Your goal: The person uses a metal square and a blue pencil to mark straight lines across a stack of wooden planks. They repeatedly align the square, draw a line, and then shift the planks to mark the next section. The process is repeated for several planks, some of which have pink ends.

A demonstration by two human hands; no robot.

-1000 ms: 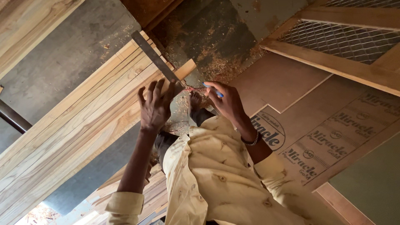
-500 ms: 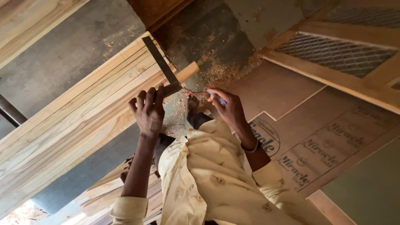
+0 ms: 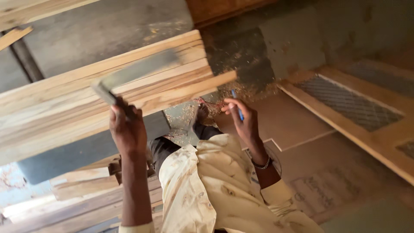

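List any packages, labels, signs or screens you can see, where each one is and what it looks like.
Printed board: flat brown sheet on the floor at lower right, by the right hand's sleeve, bearing rows of dark, blurred printing.
Round printed mark: beside the wrist on the same sheet, mostly hidden.
No packages, signs or screens.

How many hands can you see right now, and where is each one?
2. The left hand grips a metal square over the stacked wooden planks. The right hand holds a blue pen just past the planks' end. No other person's hands show.
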